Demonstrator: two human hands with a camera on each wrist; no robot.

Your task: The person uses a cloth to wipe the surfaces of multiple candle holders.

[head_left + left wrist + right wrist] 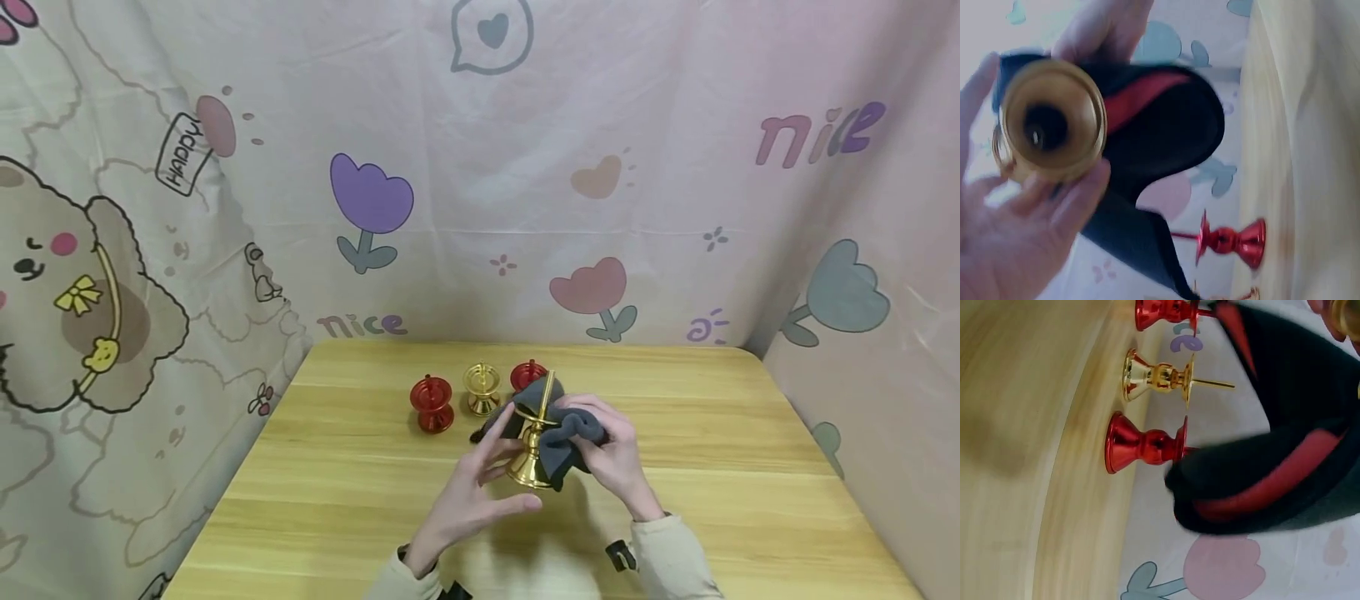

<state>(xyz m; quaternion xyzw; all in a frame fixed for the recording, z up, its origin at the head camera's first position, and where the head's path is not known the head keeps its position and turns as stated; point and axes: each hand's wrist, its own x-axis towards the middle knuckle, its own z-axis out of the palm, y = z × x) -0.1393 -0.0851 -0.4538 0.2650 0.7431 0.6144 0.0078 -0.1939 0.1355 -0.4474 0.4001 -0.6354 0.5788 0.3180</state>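
A gold candlestick (531,450) with a flared base and upright spike is held tilted above the table. My left hand (472,500) holds it from the left, fingers around the lower part and thumb spread low near the base. My right hand (617,446) grips a dark grey cloth (570,437), which is bunched against the candlestick's right side and hangs behind it. From below, in the left wrist view, the hollow gold base (1054,119) shows beside the left fingers. A red stripe runs along the cloth (1260,481) in the right wrist view.
Behind the hands stand a red candlestick (432,404) at left, a smaller gold candlestick (482,390), and another red candlestick (528,375) partly hidden by the cloth. They stand on a wooden table (337,483). A printed curtain (480,167) hangs behind and at the sides.
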